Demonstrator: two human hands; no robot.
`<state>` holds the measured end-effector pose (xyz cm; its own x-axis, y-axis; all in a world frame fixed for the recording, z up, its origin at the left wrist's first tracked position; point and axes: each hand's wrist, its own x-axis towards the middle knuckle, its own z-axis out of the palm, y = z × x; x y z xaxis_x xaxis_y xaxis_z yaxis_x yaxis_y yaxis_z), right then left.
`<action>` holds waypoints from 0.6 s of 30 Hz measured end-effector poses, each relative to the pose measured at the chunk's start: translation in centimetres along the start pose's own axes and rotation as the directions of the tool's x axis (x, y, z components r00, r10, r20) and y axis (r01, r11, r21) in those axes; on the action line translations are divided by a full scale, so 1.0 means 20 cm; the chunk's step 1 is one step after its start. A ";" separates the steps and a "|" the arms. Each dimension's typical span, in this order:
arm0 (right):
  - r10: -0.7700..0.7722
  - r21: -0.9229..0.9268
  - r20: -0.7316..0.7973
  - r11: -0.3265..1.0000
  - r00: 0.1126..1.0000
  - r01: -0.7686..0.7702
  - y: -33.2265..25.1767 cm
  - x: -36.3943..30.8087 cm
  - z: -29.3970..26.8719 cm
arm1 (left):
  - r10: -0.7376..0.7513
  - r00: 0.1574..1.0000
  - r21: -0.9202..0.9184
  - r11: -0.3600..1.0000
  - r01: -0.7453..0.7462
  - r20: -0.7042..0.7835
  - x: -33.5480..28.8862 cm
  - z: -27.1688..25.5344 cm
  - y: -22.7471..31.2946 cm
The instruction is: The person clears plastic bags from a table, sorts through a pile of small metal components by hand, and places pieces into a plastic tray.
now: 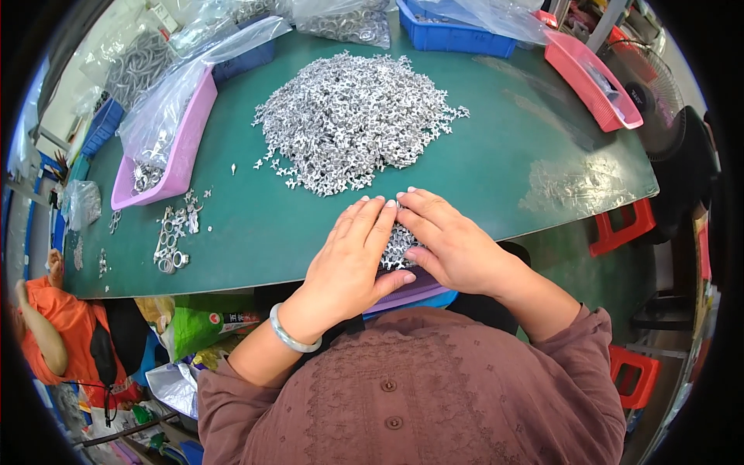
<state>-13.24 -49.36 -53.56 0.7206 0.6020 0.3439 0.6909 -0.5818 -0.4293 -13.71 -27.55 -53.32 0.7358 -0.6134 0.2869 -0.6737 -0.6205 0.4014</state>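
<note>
Small silvery metal parts with several short prongs form a broad heap [356, 116] on the green table [480, 155]. At the table's near edge, a smaller bunch of the same parts [397, 246] shows between my hands. My left hand [345, 252], with a pale bangle at its wrist, lies over the left of this bunch, fingers stretched forward. Over its right side rests my right hand [459, 246], its fingers also extended; the fingertips of both hands nearly meet. Below them, against my body, a purple container [407, 290] shows in part, with something blue under it. My palms are hidden.
On the left stand a pink bin [174, 167] with plastic-wrapped parts and some loose rings [167, 248]. Blue bins [453, 32] and a bag of parts [345, 23] line the back. A red basket [593, 81], a fan [643, 89] and red stools [624, 229] are right. Someone in orange [66, 329] sits left.
</note>
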 end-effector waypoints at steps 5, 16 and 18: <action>-0.056 0.061 -0.014 0.996 0.998 0.057 0.01 -0.01 0.00 | 0.059 0.996 -0.009 0.998 -0.060 -0.073 -0.01 0.02 0.00; -0.097 0.086 -0.031 0.991 0.995 0.100 -0.02 -0.04 0.00 | 0.087 0.985 -0.029 0.995 -0.093 -0.149 -0.03 0.05 0.02; -0.110 0.090 -0.036 0.990 0.993 0.113 -0.01 -0.05 0.01 | 0.108 0.981 -0.038 0.993 -0.116 -0.161 -0.03 0.05 0.02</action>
<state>-14.07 -49.65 -53.92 0.6417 0.6422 0.4192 0.7599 -0.4586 -0.4606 -14.46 -27.86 -54.17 0.6601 -0.5902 0.4647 -0.7511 -0.5262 0.3986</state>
